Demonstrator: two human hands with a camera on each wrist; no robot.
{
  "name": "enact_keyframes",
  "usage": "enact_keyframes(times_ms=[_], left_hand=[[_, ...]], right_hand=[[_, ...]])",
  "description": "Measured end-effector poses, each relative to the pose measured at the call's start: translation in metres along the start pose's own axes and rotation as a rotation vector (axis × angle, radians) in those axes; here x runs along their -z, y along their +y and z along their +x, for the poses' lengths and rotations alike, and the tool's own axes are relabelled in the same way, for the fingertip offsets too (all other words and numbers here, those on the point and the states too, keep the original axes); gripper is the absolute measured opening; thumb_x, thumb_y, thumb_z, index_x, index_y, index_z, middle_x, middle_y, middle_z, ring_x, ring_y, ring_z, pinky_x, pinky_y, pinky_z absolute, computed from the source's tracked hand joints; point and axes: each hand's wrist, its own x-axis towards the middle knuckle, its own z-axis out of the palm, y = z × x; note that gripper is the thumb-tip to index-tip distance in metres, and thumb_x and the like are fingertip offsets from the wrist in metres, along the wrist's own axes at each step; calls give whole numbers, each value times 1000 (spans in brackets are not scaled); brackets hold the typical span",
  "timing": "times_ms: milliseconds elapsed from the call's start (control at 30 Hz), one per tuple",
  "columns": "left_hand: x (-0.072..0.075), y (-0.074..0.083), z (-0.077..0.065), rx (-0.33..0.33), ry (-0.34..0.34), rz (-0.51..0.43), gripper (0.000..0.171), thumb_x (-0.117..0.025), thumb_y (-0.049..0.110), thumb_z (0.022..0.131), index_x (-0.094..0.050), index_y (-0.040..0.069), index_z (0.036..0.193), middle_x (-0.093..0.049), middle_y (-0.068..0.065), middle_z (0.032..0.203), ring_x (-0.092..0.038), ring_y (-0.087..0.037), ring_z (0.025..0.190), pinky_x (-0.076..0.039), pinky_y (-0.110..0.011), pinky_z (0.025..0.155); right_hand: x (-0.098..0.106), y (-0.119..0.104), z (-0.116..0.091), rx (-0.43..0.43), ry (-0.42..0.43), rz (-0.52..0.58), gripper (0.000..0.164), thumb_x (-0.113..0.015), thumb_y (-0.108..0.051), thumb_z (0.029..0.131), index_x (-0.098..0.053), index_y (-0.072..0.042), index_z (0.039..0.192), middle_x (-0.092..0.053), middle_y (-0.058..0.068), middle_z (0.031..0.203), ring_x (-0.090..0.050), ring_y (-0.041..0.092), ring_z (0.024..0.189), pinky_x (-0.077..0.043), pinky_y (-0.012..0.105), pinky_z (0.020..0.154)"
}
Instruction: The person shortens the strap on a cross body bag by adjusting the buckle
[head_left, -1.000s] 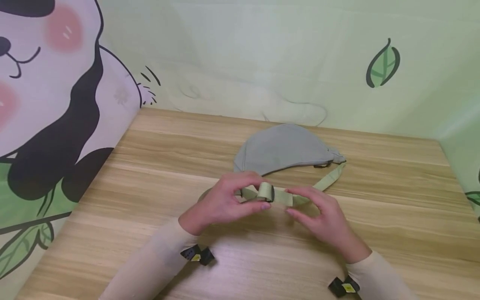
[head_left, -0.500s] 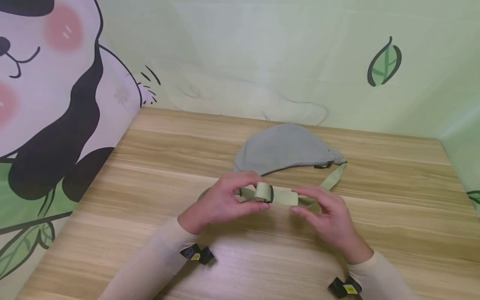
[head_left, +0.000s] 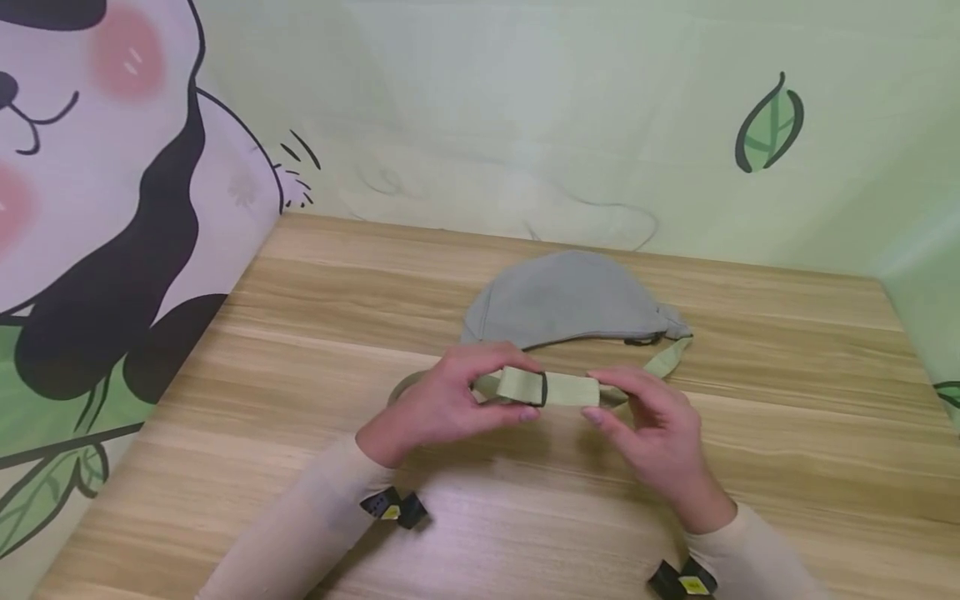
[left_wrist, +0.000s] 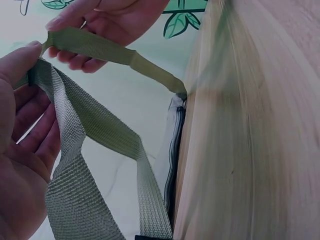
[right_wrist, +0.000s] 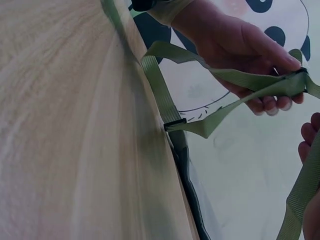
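A grey crescent-shaped waist bag (head_left: 566, 300) lies on the table beyond both hands. Its pale green webbing strap (head_left: 572, 390) is raised in front of it. My left hand (head_left: 446, 404) pinches the strap at a black slider buckle (head_left: 543, 389), thumb below and fingers above. A strap loop bulges left of that buckle. To the right, my right hand (head_left: 667, 433) pinches the flat strap between thumb and fingers. In the right wrist view, the strap runs from the left hand to a second black buckle (right_wrist: 175, 124) beside the bag. The bag's left corner is hidden behind my left hand.
The wood-grain table (head_left: 300, 333) meets a pale green wall (head_left: 480, 108) at the back. A cartoon panda (head_left: 112, 208) is printed on the left wall. Black wrist cameras are strapped to both sleeves.
My right hand has shifted slightly right, and more strap shows between it and the buckle. The loop left of the buckle looks longer and flatter. My left hand has hardly moved.
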Motion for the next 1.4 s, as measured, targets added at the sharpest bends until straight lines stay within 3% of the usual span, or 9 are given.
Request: enact_keyframes(times_ms=[267,500,633,900,1033,1167,1267,1400], left_hand=[[-3,0,1,-12,14,-21,36,-91,8,87,-74,10,118,-78,-1,105,-70,-11,94,-61,-30,88],[-4,0,2,-10,6,-65,38,-91,5,86,-74,8,120,-80,-4,111,-73,-14,99,-61,-31,91],[-5,-1,2,-5,-8,-33,40,-92,6,86,-74,8,122,-81,-5,113,-73,-14,101,-61,-31,94],[-4,-2,1,-19,-27,8,40,-92,6,85,-74,6,121,-81,-6,113,-75,-16,104,-61,-32,97],[-4,-2,1,-20,-24,-16,39,-91,6,87,-74,6,122,-81,-6,113,-75,-15,103,-62,-32,96],[-4,-1,1,-23,-23,-45,35,-90,6,88,-75,7,119,-80,-5,113,-73,-14,103,-61,-32,95],[-4,0,1,-26,-23,-45,30,-89,7,89,-76,7,116,-79,-3,110,-73,-13,101,-61,-31,95],[-4,1,0,-12,-17,-42,29,-90,7,88,-76,8,113,-79,-2,107,-72,-12,99,-61,-31,94]], right_hand=[[-10,0,2,-13,-9,-34,35,-81,-8,97,-69,20,115,-78,5,125,-74,13,116,-60,25,102],[-14,-7,9,-4,-70,-340,43,-77,-35,100,-77,6,114,-80,17,109,-73,6,112,-58,18,100],[-12,-12,14,-7,-130,-453,46,-75,-41,100,-79,2,115,-80,18,107,-76,12,107,-57,16,100],[-8,-13,23,80,-240,-545,49,-71,-44,101,-79,3,114,-80,15,105,-78,29,94,-55,13,101],[-7,-10,20,57,-257,-547,53,-68,-46,102,-78,4,116,-80,17,108,-77,30,97,-54,12,102],[-2,-6,14,-28,-265,-509,56,-70,-48,101,-75,3,124,-80,17,115,-77,26,107,-54,15,105],[7,-3,8,-106,-278,-501,53,-79,-41,97,-73,1,129,-79,17,121,-75,20,117,-52,17,110],[21,3,2,-173,-335,-523,58,-94,-11,81,-71,-1,134,-78,15,127,-73,20,124,-48,16,114]])
